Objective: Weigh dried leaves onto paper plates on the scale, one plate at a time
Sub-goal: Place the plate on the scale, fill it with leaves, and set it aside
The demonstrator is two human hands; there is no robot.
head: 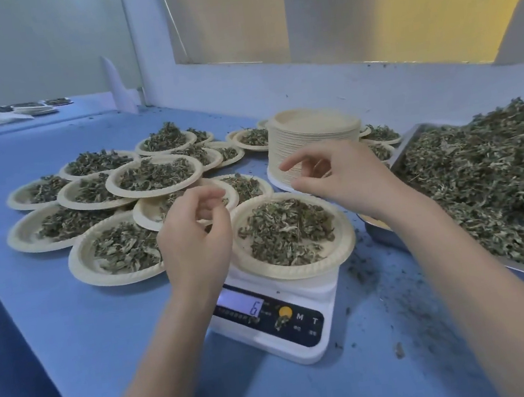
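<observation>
Blue tabletop [71,320] carries a white digital scale [299,296] bearing the leaf-filled, flimsy beige paper plate [345,244], best lifted under opposite rims, while left hand [192,236] and right hand [340,178] hover empty, fingers loosely curled.

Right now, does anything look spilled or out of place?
Yes. Leaf crumbs are scattered on the blue table between the scale and the metal tray, and a bit of leaf sits on the scale's button panel.
</observation>
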